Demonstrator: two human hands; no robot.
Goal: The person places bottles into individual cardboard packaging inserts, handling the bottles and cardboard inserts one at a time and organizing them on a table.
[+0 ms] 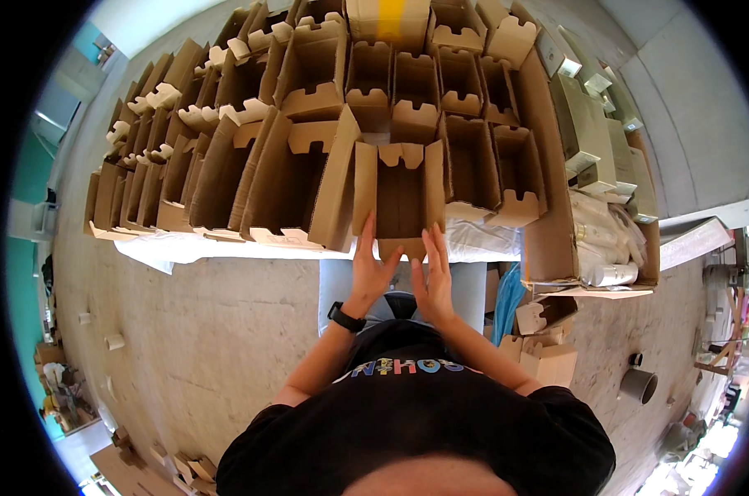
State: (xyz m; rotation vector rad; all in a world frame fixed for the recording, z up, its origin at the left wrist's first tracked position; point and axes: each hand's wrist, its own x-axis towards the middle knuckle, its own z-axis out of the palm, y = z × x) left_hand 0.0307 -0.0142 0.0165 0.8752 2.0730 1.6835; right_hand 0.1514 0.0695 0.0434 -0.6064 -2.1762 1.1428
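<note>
Flanking the near end of an open box, both hands work at the front edge of the white-covered bench, just ahead of the lap. Left hand: thumb and fingers apart, fingertips against the near left corner. Right hand: fingers straight, thumb apart from them, at the near right corner. Neither is clamped; how hard they press, cannot tell. The paired placing probably keeps the box square and lets it be steered from both sides.

Box stands mouth up, nearer the body than most of its neighbours, likely for easy reach. Other cardboard boxes stand mouth up in tight rows behind and beside it, presumably to save room and prop each other. Large carton to the right corrals pale narrow boxes and plastic-wrapped goods.
</note>
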